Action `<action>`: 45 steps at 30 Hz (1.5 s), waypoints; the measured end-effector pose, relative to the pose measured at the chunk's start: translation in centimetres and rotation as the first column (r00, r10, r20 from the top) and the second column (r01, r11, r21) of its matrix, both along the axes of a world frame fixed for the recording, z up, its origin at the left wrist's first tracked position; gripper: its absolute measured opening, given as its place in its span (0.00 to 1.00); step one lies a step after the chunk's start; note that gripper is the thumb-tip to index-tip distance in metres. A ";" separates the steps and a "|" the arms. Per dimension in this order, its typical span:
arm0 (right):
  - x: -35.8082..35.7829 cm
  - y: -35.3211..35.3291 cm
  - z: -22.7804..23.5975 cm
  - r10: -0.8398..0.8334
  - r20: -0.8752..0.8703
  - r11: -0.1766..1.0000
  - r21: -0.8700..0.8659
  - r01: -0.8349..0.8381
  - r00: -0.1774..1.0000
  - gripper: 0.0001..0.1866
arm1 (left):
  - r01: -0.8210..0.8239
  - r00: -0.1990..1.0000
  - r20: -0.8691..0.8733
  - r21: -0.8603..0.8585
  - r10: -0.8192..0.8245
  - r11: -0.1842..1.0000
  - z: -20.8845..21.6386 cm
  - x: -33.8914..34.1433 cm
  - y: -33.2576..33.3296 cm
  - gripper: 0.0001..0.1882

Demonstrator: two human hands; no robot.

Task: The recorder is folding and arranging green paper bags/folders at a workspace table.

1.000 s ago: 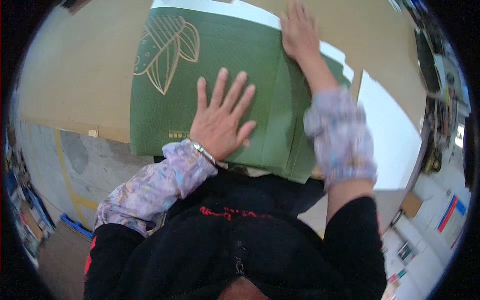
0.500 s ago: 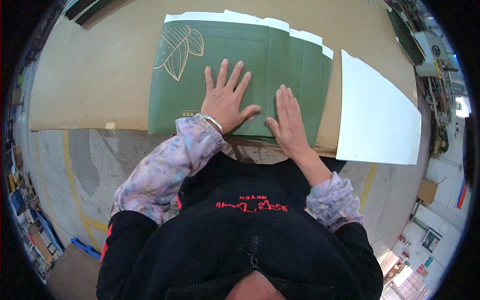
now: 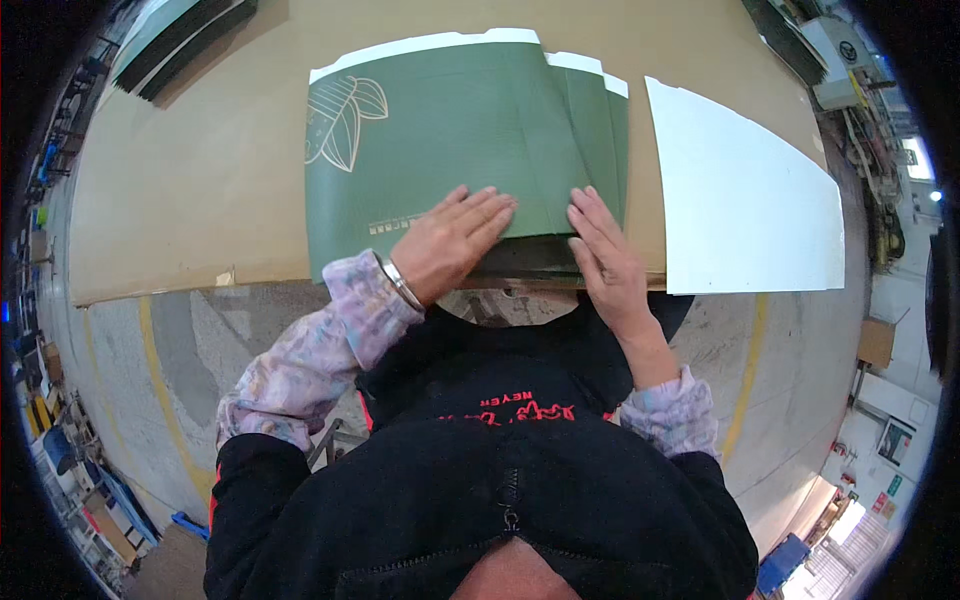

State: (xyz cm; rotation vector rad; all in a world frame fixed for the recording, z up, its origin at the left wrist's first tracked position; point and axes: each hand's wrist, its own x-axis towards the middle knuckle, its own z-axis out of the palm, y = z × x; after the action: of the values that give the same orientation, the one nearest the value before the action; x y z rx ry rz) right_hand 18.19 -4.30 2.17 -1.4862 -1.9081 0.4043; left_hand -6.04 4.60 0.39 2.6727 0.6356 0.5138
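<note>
My left hand [image 3: 446,246] crosses the green sheet [image 3: 450,130], grip impossible to tell | my right hand [image 3: 610,262], fingers extended, at its near-right edge

Red lettering [image 3: 527,410] runs across the black top [image 3: 480,490], upside down in this view. A short row of pale characters [image 3: 392,226] on the green sheet [image 3: 450,130] and the small signs [image 3: 893,486] at far right are too small to read.

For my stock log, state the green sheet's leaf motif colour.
The leaf motif is pale beige, showing best in the head view.
</note>
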 end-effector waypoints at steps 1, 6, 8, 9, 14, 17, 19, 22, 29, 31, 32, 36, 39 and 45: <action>-0.3 -0.5 0.8 -0.045 0.006 0.999 0.014 0.045 0.999 0.20 | 0.001 1.000 0.015 0.026 -0.001 1.000 0.9 0.1 -0.5 0.23; -1.1 -3.0 0.9 -0.056 0.122 0.988 -0.139 0.073 0.991 0.22 | 0.114 0.993 -0.049 0.122 -0.109 0.986 -0.1 -0.1 -2.0 0.22; -1.0 -3.4 0.7 -0.039 0.152 0.978 -0.195 0.069 0.988 0.22 | 0.087 0.996 0.022 0.054 -0.088 0.995 -0.6 -0.3 -1.9 0.21; -0.7 -3.1 0.7 -0.011 0.175 0.980 -0.194 0.045 0.984 0.23 | 0.074 0.997 0.025 0.031 -0.075 0.997 -0.7 -0.1 -1.7 0.21; -0.4 -1.7 0.6 0.098 0.288 0.964 -0.265 -0.019 0.953 0.26 | 0.091 0.993 0.072 0.038 -0.094 0.995 -1.4 0.4 -1.6 0.19; -1.0 -0.9 0.7 0.161 0.317 0.922 -0.386 -0.028 0.935 0.34 | 0.081 0.993 0.083 0.013 -0.082 0.997 -1.5 0.6 -1.9 0.19; -1.8 -0.5 1.2 0.153 0.328 0.903 -0.430 0.003 0.932 0.42 | 0.079 0.993 0.082 0.007 -0.080 0.997 -1.2 0.5 -1.8 0.20; -1.4 1.0 1.0 0.217 0.423 0.890 -0.455 -0.001 0.880 0.46 | 0.103 0.992 0.074 -0.024 -0.101 0.994 -0.8 0.5 -1.8 0.21; -2.4 5.5 -0.4 0.106 0.464 0.924 -0.372 0.085 0.879 0.45 | 0.108 0.990 0.102 -0.096 -0.099 0.989 -1.0 0.2 -1.9 0.21; -2.3 8.5 -0.5 0.056 0.474 0.948 -0.300 0.102 0.879 0.45 | 0.124 0.989 0.100 -0.110 -0.113 0.986 -0.7 0.4 -1.6 0.21; -2.1 10.3 -0.8 0.011 0.484 0.966 -0.230 0.115 0.875 0.44 | 0.133 0.988 0.102 -0.126 -0.120 0.983 -0.4 0.6 -1.4 0.22; -1.5 17.2 -1.8 -0.163 0.517 0.979 -0.019 0.202 0.841 0.42 | 0.121 0.989 0.101 -0.144 -0.107 0.982 0.9 1.6 -1.2 0.22; -1.4 22.1 -1.4 -0.235 0.464 0.955 -0.053 0.291 0.854 0.39 | 0.149 0.987 0.073 -0.116 -0.142 0.982 1.2 1.7 -1.2 0.21; -0.9 24.5 -4.2 -0.302 0.290 0.939 -0.076 0.336 0.908 0.38 | 0.064 0.985 0.173 -0.214 -0.027 0.975 0.4 1.8 -2.3 0.19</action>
State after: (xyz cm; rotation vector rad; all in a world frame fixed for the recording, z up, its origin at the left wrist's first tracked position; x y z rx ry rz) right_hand 17.33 20.24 -2.03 -1.9887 -1.8204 0.1736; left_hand -4.25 2.31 0.81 2.4012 0.5462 0.6126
